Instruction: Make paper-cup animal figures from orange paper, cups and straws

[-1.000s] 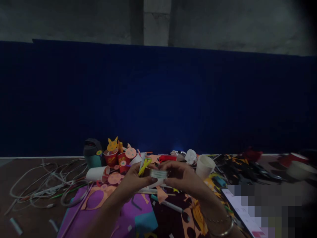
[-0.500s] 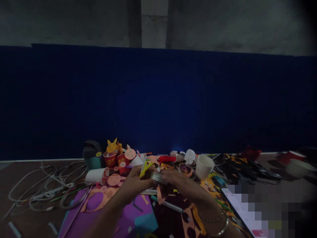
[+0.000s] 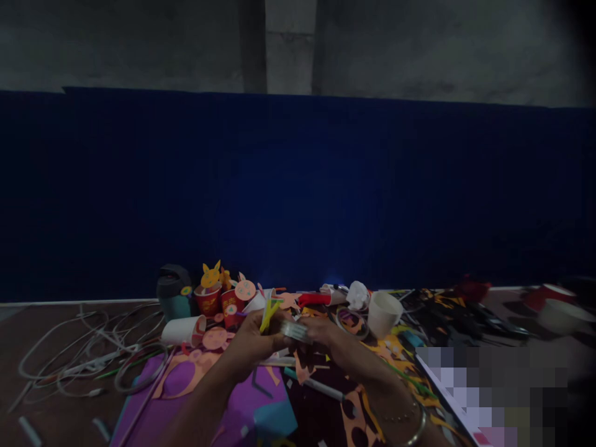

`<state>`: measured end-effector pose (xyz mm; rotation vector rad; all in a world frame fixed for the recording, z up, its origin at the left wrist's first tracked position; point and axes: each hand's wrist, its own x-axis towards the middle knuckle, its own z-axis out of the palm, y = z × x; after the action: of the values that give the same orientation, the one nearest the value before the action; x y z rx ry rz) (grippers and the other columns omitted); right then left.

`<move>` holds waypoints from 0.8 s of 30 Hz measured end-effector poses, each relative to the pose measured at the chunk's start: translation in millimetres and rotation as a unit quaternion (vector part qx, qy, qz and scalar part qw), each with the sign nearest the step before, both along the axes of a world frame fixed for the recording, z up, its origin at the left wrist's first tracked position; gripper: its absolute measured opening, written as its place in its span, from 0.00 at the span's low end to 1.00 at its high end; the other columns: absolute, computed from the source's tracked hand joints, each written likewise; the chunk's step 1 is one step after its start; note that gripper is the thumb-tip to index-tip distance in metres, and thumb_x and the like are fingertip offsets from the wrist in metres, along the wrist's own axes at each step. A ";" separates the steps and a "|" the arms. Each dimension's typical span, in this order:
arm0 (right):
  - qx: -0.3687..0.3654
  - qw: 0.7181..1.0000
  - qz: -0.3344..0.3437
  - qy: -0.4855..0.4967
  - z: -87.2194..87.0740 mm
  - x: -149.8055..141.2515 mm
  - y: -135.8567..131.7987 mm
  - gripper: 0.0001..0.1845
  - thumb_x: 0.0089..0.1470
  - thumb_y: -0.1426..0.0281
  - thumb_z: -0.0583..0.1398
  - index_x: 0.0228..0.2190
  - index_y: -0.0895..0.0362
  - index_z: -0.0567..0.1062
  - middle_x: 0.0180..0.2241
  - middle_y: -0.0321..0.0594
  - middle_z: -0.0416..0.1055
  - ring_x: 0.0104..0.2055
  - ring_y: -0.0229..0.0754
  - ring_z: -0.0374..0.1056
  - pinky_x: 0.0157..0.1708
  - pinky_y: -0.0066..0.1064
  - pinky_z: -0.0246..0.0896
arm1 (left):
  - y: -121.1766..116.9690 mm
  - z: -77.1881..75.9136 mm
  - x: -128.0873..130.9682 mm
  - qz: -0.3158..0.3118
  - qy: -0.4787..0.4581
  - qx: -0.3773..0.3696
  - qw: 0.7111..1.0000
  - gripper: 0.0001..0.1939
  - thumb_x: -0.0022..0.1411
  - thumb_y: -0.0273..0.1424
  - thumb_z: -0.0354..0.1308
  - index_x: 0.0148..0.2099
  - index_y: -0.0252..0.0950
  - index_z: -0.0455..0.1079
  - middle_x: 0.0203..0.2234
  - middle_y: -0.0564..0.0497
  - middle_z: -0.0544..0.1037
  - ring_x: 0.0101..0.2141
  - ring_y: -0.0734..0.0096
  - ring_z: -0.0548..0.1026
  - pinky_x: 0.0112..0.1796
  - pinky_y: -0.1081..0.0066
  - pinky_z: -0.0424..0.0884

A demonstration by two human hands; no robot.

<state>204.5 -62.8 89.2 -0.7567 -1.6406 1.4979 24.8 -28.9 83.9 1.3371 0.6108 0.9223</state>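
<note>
My left hand (image 3: 249, 344) is closed, with yellow strips (image 3: 269, 315) standing up out of its fingers. Their exact kind is hard to see in the dim light. Between both hands is a pale, shiny band that looks like a roll of tape (image 3: 295, 331). My right hand (image 3: 330, 341), bracelets on its wrist, is closed on the right side of this roll; its fingertips are hidden. Just below the hands hangs or lies a piece of orange paper (image 3: 303, 371). Under them lie a purple sheet (image 3: 237, 403) and a marker-like stick (image 3: 321, 388).
Red paper cups (image 3: 208, 301) with paper animal faces stand behind, beside a dark green bottle (image 3: 174, 295). White cables (image 3: 60, 357) tangle at left. To the right are a white cup (image 3: 385, 313), crumpled tissue (image 3: 357, 295) and orange scraps (image 3: 356, 422). A blue partition (image 3: 298, 186) rises behind.
The tape roll has turned and shifted slightly between my hands. Both hands stay close together in nearly the same place, and the yellow strips have tilted a little.
</note>
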 end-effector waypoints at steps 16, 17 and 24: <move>0.017 1.000 0.014 -0.016 -2.2 -1.6 0.2 0.14 0.56 0.67 0.47 0.26 0.57 0.68 0.26 0.38 0.64 0.29 0.38 0.62 0.28 0.28 0.57 | -4.5 6.3 -0.1 -0.017 0.015 0.011 1.000 0.07 0.44 0.28 0.66 0.29 0.34 0.72 0.20 0.56 0.73 0.23 0.76 0.70 0.28 0.76 0.64; 0.016 1.000 0.016 -0.014 -1.1 -1.7 -0.8 0.14 0.56 0.67 0.46 0.26 0.57 0.68 0.27 0.38 0.64 0.29 0.38 0.62 0.29 0.28 0.57 | -4.8 6.9 0.1 -0.021 0.010 0.009 1.000 0.07 0.45 0.28 0.66 0.29 0.34 0.72 0.20 0.56 0.74 0.23 0.76 0.70 0.28 0.76 0.65; 0.039 0.999 0.021 -0.016 1.7 -1.7 -5.2 0.14 0.57 0.66 0.45 0.27 0.57 0.66 0.28 0.37 0.62 0.31 0.37 0.60 0.33 0.30 0.58 | -2.6 3.5 0.5 -0.004 -0.003 0.010 1.000 0.08 0.43 0.27 0.66 0.29 0.34 0.72 0.19 0.57 0.74 0.23 0.76 0.70 0.26 0.77 0.63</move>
<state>202.8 -68.0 90.9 -0.7098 -1.7380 1.4492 25.3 -31.4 87.4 1.3528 0.5932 0.9269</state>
